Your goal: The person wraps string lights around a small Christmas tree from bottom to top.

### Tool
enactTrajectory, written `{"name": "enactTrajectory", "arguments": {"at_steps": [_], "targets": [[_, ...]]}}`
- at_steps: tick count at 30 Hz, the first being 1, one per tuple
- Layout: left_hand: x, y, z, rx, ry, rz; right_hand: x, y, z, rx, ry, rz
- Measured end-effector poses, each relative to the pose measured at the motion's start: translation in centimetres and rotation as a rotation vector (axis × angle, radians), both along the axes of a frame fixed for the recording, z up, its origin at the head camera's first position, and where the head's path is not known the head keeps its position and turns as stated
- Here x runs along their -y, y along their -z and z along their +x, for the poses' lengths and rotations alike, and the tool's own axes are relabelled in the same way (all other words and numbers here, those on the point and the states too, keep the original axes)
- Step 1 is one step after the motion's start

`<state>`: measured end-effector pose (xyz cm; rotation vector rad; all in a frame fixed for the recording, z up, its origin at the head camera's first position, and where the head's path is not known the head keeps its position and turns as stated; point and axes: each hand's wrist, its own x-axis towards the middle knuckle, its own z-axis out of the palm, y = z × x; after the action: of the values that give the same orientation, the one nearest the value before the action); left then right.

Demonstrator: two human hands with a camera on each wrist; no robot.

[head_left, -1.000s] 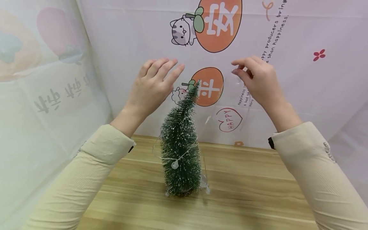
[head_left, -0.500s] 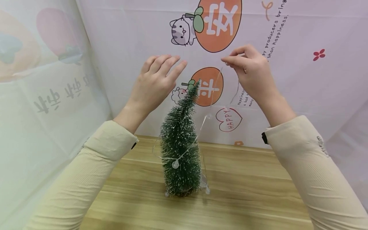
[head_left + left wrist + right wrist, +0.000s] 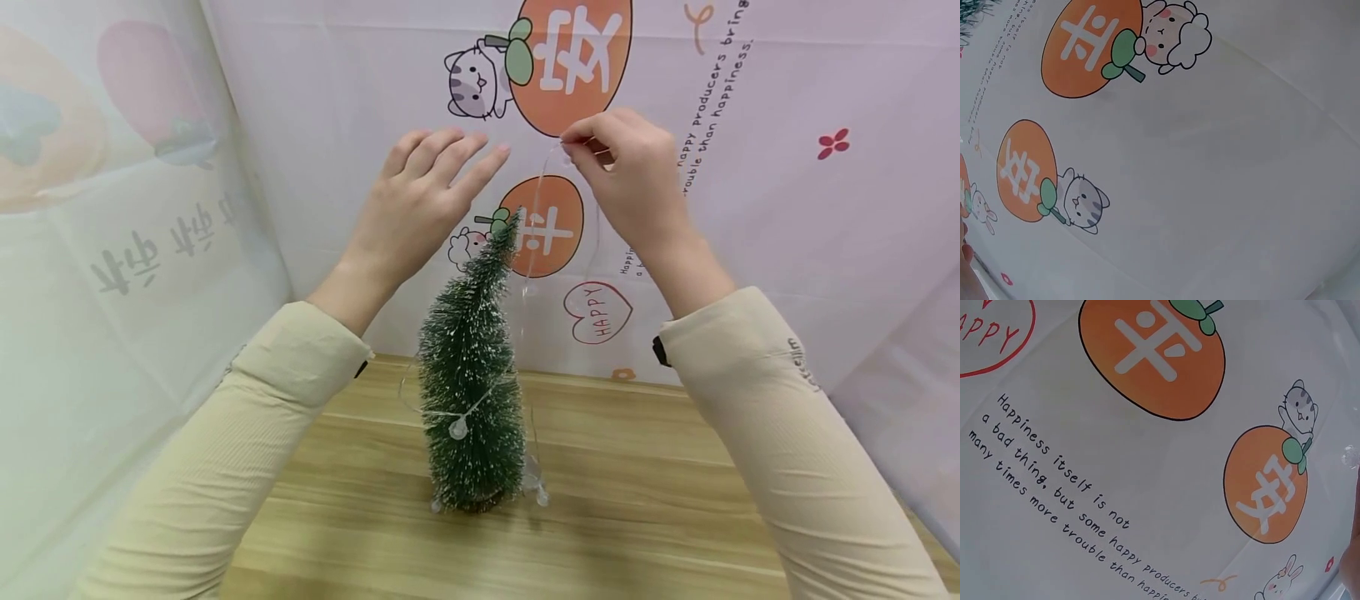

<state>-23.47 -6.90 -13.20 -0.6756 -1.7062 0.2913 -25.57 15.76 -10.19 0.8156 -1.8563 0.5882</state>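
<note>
A small green artificial Christmas tree (image 3: 472, 375) with white-frosted tips stands on the wooden table, its top bent to the right. A thin clear string of lights (image 3: 458, 428) with small round bulbs loops around its lower half. My right hand (image 3: 633, 171), up and right of the treetop, pinches the string between thumb and fingertips; the strand runs down from there to the tree's right side. Up and left of the treetop, my left hand (image 3: 427, 196) is held in the air with fingers extended, touching nothing. The wrist views catch only slivers of the hands at their edges.
Behind the tree hangs a white printed cloth (image 3: 337, 108) with orange fruit, cartoon animals and lettering. Another pale cloth (image 3: 97, 350) closes off the left side. The wooden table (image 3: 637, 500) extends to the right and front of the tree.
My right hand has moved left toward the treetop, drawing the string of lights with it. The left hand has shifted slightly up and right. The tree stays put.
</note>
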Motion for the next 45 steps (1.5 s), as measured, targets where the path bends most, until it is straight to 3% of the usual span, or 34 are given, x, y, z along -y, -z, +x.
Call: {"name": "enactTrajectory", "arguments": {"at_steps": [7,14,18,22,27,31,35,38,45], "targets": [[-0.3,-0.3,-0.2,0.009,-0.018,-0.058,1.4,0.1,-0.1,-0.034,-0.027,-0.008],[-0.5,-0.7,-0.2,0.121,-0.067,-0.142,2.3,0.1,0.1,-0.020,-0.036,-0.015],[-0.6,-0.7,-0.1,0.155,-0.077,-0.147,2.4,0.2,0.2,-0.035,-0.066,-0.015],[-0.6,-0.6,-0.2,0.156,-0.020,-0.098,2.2,0.3,0.3,-0.090,-0.098,0.045],[-0.6,-0.5,-0.4,0.065,0.076,-0.046,1.8,0.5,0.5,-0.151,-0.096,0.140],[-0.7,-0.5,-0.4,0.036,0.142,-0.009,1.6,0.9,0.6,-0.158,-0.084,0.176],[-0.8,-0.4,-0.2,0.080,0.203,0.075,1.5,1.2,0.7,-0.159,-0.049,0.172],[-1.0,-0.5,-0.1,0.168,0.237,0.173,1.4,1.5,0.7,-0.169,-0.013,0.154],[-1.1,-1.1,0.4,0.324,0.236,0.354,1.3,1.9,0.7,-0.201,0.055,0.100]]}}
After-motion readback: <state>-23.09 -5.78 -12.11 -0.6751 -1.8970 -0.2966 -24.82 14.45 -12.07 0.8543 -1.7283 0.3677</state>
